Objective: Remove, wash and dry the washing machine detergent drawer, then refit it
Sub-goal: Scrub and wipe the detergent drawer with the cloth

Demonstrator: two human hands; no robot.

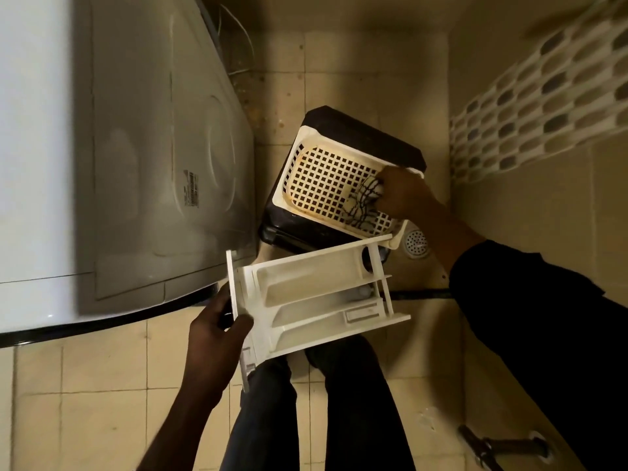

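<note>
The white detergent drawer (316,297) is out of the washing machine (129,158) and held level in front of me, its compartments facing up. My left hand (214,338) grips it at its front panel end. My right hand (404,192) reaches into a cream perforated tray (326,178) and closes on a white cloth with dark lines (365,202) lying in the tray's near right corner.
The tray rests on a dark stool (373,130) beside the machine. A round floor drain (416,243) sits right of the stool. A patterned curtain (543,107) hangs at the right. A metal tap fitting (492,447) lies at bottom right. My legs stand on the tiled floor below the drawer.
</note>
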